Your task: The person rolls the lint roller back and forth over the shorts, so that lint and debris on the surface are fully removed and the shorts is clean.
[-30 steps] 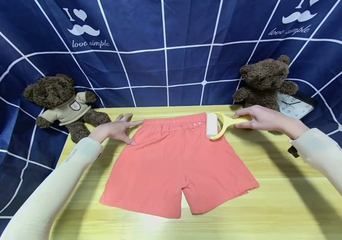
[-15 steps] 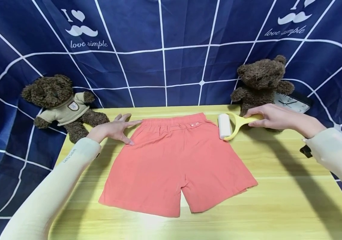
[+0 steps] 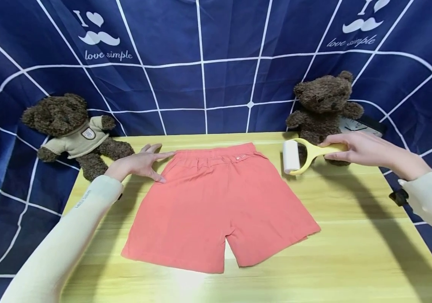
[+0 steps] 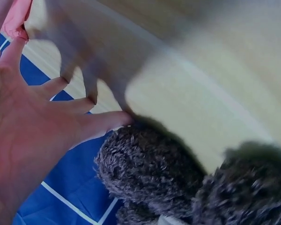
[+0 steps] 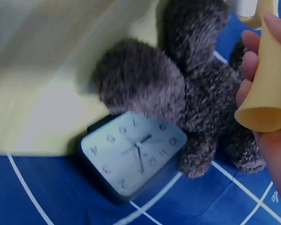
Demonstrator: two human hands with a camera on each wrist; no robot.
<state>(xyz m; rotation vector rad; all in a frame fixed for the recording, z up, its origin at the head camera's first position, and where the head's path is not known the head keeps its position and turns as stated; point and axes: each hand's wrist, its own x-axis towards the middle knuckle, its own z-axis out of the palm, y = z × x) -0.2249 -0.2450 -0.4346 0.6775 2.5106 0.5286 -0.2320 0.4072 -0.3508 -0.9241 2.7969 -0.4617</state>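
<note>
Coral shorts (image 3: 216, 206) lie spread flat on the wooden table (image 3: 337, 261), waistband at the far side. My left hand (image 3: 140, 164) has its fingers spread, with the index finger and thumb touching the shorts at the left end of the waistband. In the left wrist view the left hand (image 4: 37, 122) shows its palm side, and a corner of the shorts (image 4: 16, 21) is visible. My right hand (image 3: 364, 148) grips the yellow handle of a lint roller (image 3: 291, 156). The white roll is off the shorts, right of the waistband. In the right wrist view fingers wrap the flared handle (image 5: 267, 89).
A brown teddy bear (image 3: 76, 130) in a beige sweater sits beside the left hand. Another teddy bear (image 3: 322, 105) sits behind the right hand, with a square clock (image 5: 136, 152) next to it. A navy checked cloth (image 3: 178, 33) hangs behind and covers the sides.
My right hand has moved right with the lint roller, carrying it off the waistband's right end. The left hand stays at the shorts' left edge. The whole head view has shifted slightly.
</note>
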